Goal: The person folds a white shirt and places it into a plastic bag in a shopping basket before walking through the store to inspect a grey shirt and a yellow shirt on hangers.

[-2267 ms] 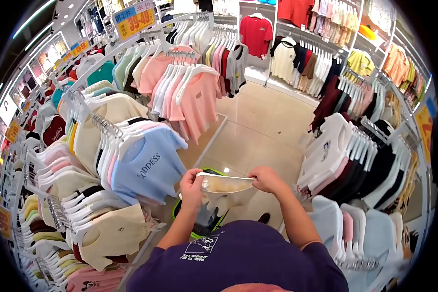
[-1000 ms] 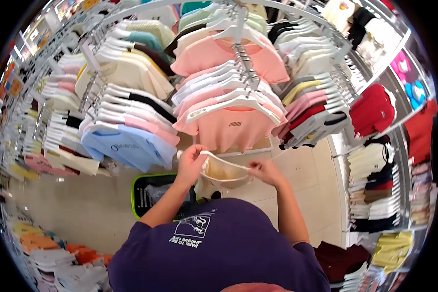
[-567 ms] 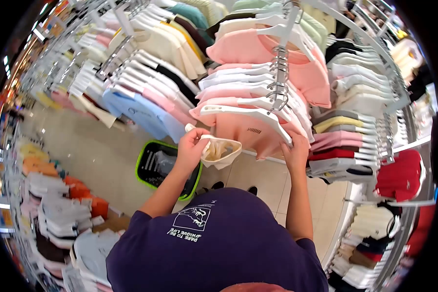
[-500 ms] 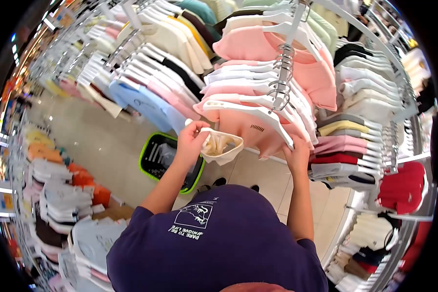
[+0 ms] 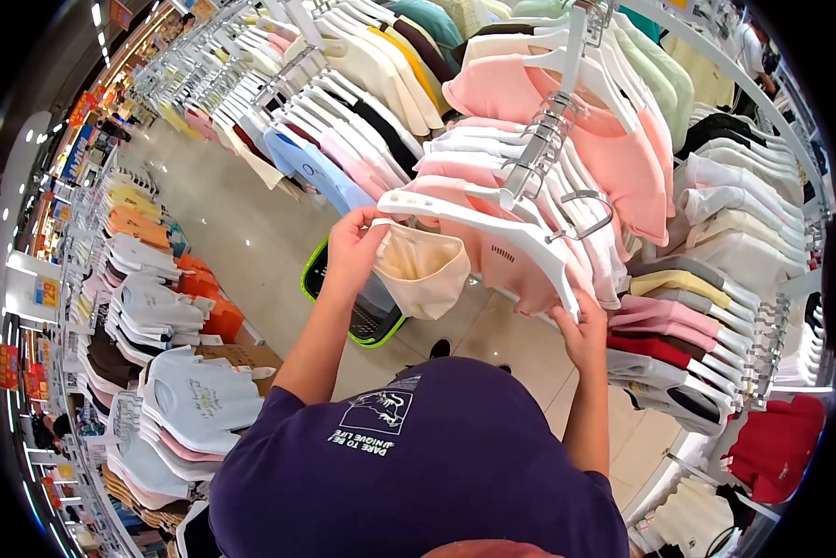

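A cream fabric piece (image 5: 420,270) with an open top hangs from my left hand (image 5: 351,249), whose fingers are closed on its edge beside the left end of a white hanger (image 5: 474,216). My right hand (image 5: 581,325) pinches the right end of that hanger. The hanger carries a pink shirt (image 5: 506,260) with a small dark print, and its metal hook (image 5: 593,216) stands off the rail, in front of the rail's end (image 5: 525,172). Whether my left fingers also grip the hanger is hard to see.
A black basket with a green rim (image 5: 378,340) stands on the floor below my left forearm. Racks of shirts crowd the left and right. A red shirt (image 5: 779,446) hangs at the lower right. A person (image 5: 751,51) is at the far upper right.
The white hanger with the pink shirt has come off the rail toward me, its hook now free. My left hand has risen to the hanger's left end with the cream fabric piece.
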`<control>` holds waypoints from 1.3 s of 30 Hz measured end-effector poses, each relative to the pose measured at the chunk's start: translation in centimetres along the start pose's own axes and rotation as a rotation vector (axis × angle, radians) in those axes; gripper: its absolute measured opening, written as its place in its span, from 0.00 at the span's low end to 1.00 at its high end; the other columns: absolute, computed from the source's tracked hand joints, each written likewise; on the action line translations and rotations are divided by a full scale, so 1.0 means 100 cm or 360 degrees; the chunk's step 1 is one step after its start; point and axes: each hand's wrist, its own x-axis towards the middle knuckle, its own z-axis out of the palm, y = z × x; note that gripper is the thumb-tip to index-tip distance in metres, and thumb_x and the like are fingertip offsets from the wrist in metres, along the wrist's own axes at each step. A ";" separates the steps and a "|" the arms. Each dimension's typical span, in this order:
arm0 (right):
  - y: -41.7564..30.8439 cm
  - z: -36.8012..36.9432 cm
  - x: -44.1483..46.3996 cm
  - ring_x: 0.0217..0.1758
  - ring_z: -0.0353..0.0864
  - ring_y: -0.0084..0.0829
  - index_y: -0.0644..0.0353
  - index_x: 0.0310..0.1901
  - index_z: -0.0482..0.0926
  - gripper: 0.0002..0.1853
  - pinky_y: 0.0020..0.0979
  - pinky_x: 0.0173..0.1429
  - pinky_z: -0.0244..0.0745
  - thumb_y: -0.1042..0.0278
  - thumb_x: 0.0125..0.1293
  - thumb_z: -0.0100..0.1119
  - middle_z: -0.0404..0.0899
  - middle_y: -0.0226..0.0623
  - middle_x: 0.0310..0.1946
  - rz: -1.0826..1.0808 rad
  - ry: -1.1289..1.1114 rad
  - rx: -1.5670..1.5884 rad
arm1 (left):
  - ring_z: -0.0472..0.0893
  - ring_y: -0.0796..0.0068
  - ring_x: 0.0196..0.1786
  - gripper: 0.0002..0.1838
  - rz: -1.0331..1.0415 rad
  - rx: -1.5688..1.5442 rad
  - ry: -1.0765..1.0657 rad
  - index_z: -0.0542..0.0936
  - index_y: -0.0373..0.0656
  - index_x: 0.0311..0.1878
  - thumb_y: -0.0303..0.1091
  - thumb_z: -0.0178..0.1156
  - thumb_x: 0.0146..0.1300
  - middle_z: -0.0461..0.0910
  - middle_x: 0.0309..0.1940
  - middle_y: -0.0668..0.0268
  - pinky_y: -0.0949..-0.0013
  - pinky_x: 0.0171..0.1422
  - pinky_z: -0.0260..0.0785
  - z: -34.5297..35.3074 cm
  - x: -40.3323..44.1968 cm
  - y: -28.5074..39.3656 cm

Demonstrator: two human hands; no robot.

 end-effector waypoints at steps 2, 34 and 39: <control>0.000 -0.015 -0.003 0.38 0.79 0.25 0.65 0.43 0.83 0.09 0.29 0.46 0.74 0.75 0.62 0.69 0.83 0.32 0.33 0.0014 -0.0067 0.0062 | 0.83 0.82 0.39 0.08 0.0025 0.0032 -0.0002 0.82 0.35 0.50 0.22 0.61 0.70 0.85 0.41 0.68 0.77 0.45 0.76 0.000 0.005 0.001; -0.046 0.065 -0.007 0.37 0.80 0.25 0.64 0.45 0.83 0.10 0.29 0.44 0.74 0.65 0.70 0.67 0.83 0.34 0.35 -0.0019 -0.0279 0.0240 | 0.81 0.56 0.47 0.21 0.1316 0.1354 -0.0925 0.86 0.44 0.49 0.36 0.77 0.50 0.85 0.40 0.64 0.57 0.52 0.72 0.023 0.011 0.110; -0.045 0.051 0.016 0.47 0.82 0.34 0.68 0.47 0.85 0.20 0.33 0.53 0.75 0.56 0.76 0.55 0.83 0.44 0.47 -0.0344 -0.0750 0.0905 | 0.84 0.59 0.42 0.19 0.1452 0.1327 -0.0990 0.85 0.46 0.46 0.37 0.77 0.50 0.86 0.39 0.65 0.57 0.46 0.74 0.007 0.009 0.121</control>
